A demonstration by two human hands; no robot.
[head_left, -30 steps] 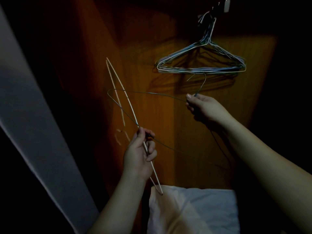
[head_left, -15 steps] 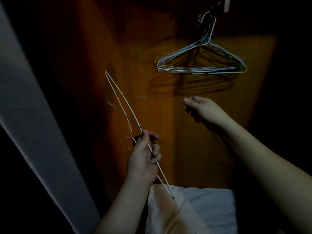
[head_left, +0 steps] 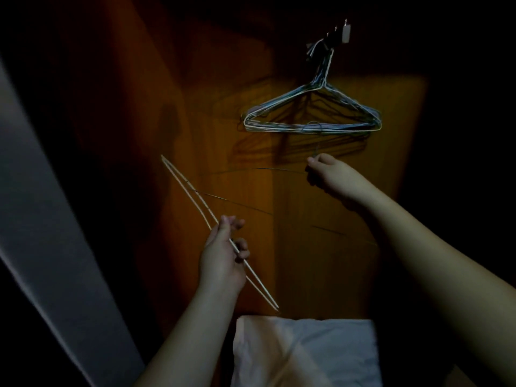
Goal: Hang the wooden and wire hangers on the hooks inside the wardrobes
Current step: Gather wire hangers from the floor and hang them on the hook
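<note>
At the left edge of the frame runs a pale grey panel (head_left: 42, 219). In the lower centre the left hand (head_left: 223, 258) grips a light wire hanger (head_left: 192, 195), tilted up to the left. At bottom centre lies a white cloth (head_left: 307, 353). Right of centre the right hand (head_left: 329, 171) pinches a dark wire hanger (head_left: 251, 169). In the upper right, a bundle of wire hangers (head_left: 312, 118) hangs on a hook (head_left: 344, 34).

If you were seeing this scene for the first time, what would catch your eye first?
A bundle of wire hangers hanging from a hook at upper right, against the lit wooden panel. Below it, the left hand grips a pale wire hanger, and the right hand pinches a dark wire hanger.
</note>
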